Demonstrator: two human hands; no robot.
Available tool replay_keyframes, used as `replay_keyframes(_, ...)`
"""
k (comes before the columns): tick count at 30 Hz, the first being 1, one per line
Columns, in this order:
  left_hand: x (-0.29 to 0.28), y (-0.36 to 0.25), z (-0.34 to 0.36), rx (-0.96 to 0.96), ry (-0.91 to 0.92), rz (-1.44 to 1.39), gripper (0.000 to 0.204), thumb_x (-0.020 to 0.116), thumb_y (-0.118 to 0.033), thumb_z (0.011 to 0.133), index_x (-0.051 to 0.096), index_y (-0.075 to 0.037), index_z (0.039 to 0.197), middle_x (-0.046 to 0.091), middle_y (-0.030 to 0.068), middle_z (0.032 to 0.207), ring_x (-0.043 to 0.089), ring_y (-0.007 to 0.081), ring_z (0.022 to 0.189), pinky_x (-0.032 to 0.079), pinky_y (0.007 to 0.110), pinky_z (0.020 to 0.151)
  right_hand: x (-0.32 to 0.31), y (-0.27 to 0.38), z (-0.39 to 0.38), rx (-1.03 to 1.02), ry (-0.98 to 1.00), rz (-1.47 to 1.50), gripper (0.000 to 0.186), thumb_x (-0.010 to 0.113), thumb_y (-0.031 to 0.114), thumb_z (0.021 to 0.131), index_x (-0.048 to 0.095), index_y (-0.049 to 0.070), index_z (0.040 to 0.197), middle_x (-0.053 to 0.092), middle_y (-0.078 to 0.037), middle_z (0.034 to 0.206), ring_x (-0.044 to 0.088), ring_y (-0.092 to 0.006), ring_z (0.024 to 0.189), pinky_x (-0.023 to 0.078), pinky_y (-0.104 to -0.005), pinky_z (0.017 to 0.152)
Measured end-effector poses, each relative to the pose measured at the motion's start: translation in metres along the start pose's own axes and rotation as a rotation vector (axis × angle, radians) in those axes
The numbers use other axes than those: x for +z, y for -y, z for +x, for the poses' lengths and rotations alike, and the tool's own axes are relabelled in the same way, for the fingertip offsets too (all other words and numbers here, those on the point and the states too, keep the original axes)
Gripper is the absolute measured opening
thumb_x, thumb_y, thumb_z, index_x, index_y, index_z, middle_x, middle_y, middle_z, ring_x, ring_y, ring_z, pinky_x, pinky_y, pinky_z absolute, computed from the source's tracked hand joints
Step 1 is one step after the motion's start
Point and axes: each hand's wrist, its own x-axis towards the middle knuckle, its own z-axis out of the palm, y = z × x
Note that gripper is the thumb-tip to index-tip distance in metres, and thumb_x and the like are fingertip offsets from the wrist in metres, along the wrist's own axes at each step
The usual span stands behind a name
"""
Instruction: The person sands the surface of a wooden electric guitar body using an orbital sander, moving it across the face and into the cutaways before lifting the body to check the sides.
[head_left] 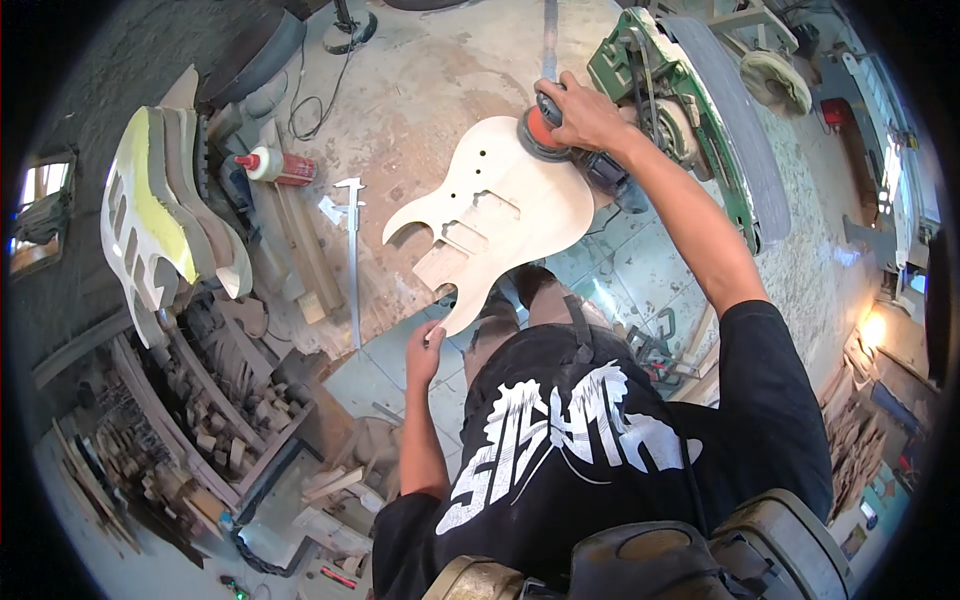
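A pale, unpainted electric guitar body (545, 195) lies flat at the table's edge, with cut-out pockets and several small holes in its top. My right hand (592, 115) is wrapped over a handheld power sander (541, 128), dark with an orange-red part. The sander's round base rests on the body's rounded far end, and my fingers hide part of its top. My left hand (427, 345) is closed on the tip of the body's near horn, the fingers pinching its edge.
On the table (410, 80) are a caliper (353, 240), a red-and-white glue bottle (280, 166) and wood strips (300, 240). Several guitar body blanks (150, 200) hang at left above wood scraps (230, 440). A green belt-driven machine (690, 110) stands beside my right arm.
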Motion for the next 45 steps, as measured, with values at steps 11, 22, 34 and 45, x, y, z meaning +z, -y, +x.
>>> replay_keyframes(11,0.000,-0.005,-0.005,-0.085,-0.008,-0.004,0.042,0.070,-0.035,0.100,0.073,-0.005,0.129,0.076,0.0107,0.109,0.068,0.0205,0.097,0.053,0.036,0.086,0.000,0.004,0.023,-0.086,0.035,0.034,0.077,0.071,0.016,0.074,0.050,0.018,0.147,0.056,-0.028,0.126,0.070,-0.0508,0.097,0.058,-0.0555,0.086)
replay_keyframes(22,-0.001,-0.010,-0.005,-0.070,-0.023,0.037,0.041,0.069,-0.033,0.099,0.074,-0.006,0.129,0.076,0.0129,0.115,0.070,0.0238,0.103,0.053,0.038,0.092,0.000,0.010,0.041,-0.117,0.041,-0.016,0.075,0.076,0.018,0.074,0.051,0.018,0.145,0.055,-0.025,0.124,0.071,-0.0486,0.095,0.059,-0.0565,0.083)
replay_keyframes(34,0.000,-0.013,-0.006,-0.116,-0.015,0.024,0.043,0.070,-0.037,0.097,0.075,-0.005,0.125,0.075,0.0188,0.120,0.070,0.0319,0.111,0.053,0.041,0.097,-0.003,0.022,0.037,-0.176,0.057,0.007,0.071,0.074,0.016,0.076,0.052,0.017,0.143,0.055,-0.025,0.124,0.070,-0.0469,0.095,0.059,-0.0554,0.084)
replay_keyframes(45,0.001,-0.011,-0.007,-0.107,-0.020,-0.004,0.042,0.070,-0.037,0.098,0.075,-0.004,0.125,0.073,0.0180,0.119,0.070,0.0316,0.107,0.053,0.042,0.095,-0.007,0.017,0.020,-0.120,0.062,-0.008,0.074,0.073,0.015,0.074,0.052,0.018,0.144,0.054,-0.024,0.124,0.069,-0.0474,0.100,0.058,-0.0561,0.085)
